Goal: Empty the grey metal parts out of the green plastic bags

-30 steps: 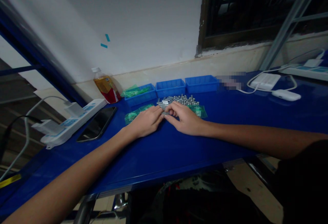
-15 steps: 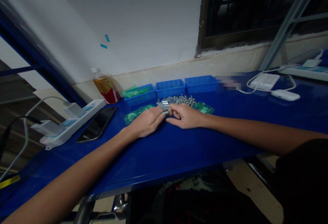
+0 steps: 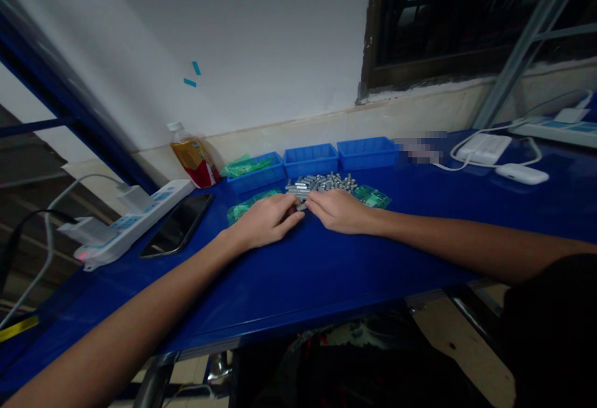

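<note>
Between my hands is a small silver bolt-like metal part (image 3: 301,207), partly covered by fingers. My left hand (image 3: 268,218) holds its left end between thumb and fingers. At the other end, my right hand (image 3: 342,210) is closed in a pinch on the same part. Just behind the hands lies a pile of similar silver metal parts (image 3: 321,183) on the blue table (image 3: 289,283). A green plastic packet (image 3: 247,205) lies beside my left hand, and another green packet (image 3: 373,196) lies behind my right wrist.
Three blue bins line the wall: a left bin (image 3: 256,176) with green packets, a middle bin (image 3: 311,159) and a right bin (image 3: 367,153). At left are a drink bottle (image 3: 194,156), a phone (image 3: 177,227) and a power strip (image 3: 135,224). White chargers (image 3: 485,148) with cables lie right.
My right thumb and fingers, curled and apart before, have come together on the metal part's right end. The left thumb has shifted slightly, and the part is tilted a little more.
</note>
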`<state>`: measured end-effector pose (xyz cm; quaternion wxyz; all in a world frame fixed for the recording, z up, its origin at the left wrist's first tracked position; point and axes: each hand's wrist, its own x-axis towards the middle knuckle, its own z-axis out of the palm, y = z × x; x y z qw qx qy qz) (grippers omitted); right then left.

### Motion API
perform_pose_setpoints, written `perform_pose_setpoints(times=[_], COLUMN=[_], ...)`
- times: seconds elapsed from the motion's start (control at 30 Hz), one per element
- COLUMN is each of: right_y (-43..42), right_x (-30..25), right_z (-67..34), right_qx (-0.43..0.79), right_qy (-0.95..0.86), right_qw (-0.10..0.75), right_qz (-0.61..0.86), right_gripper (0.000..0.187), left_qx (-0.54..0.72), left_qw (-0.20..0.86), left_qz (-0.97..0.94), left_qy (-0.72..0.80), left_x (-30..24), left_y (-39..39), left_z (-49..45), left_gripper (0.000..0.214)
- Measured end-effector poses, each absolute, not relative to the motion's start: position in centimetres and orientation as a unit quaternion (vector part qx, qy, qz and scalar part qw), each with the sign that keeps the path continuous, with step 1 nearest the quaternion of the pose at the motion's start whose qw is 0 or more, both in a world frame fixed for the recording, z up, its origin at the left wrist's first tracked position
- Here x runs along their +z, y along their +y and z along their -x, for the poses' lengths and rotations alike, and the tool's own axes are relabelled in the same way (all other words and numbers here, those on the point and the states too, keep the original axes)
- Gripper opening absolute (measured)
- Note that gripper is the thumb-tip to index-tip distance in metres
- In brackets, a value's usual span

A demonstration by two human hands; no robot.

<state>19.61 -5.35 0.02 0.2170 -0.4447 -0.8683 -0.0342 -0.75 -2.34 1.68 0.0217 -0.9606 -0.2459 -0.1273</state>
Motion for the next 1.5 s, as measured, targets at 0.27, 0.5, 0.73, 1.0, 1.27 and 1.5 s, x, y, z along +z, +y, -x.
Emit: perform_pose_setpoints(times=[0.27, 0.5, 0.73, 1.0, 1.27, 1.5], right_y=[-5.49, -5.48, -5.14, -5.36, -5.07, -5.16], right_x=[0.25, 0.12, -0.11, 0.01, -0.13, -0.06], right_z=[-19.62, -19.61, -19.54, -19.53, -19.45, -19.52], right_qx=[0.032, -0.005, -0.017, 0.016, -0.007, 0.022], right_qy=[-0.874, -0.883, -0.873, -0.872, -0.872, -0.869], right_qw=[0.241, 0.225, 0.217, 0.263, 0.244, 0.256], right_qz=[0.42, 0.412, 0.437, 0.412, 0.426, 0.424], right_gripper=[0.026, 0.021, 0.027, 0.017, 0.022, 0.021], left_qx=[-0.114, -0.112, -0.143, -0.132, -0.159, -0.164], left_qw=[0.058, 0.048, 0.041, 0.069, 0.023, 0.03], left_qz=[0.956, 0.957, 0.949, 0.945, 0.941, 0.938], left_qy=[-0.262, -0.264, -0.277, -0.29, -0.299, -0.303], left_x=[1.33, 1.47, 1.09, 1.35, 1.15, 1.1], left_y=[-2.37, -2.34, -2.48, -2.62, -2.66, -2.73], left_z=[0.47, 0.43, 0.51, 0.27, 0.55, 0.48], left_gripper=[0.03, 0.034, 0.023, 0.035, 0.025, 0.023])
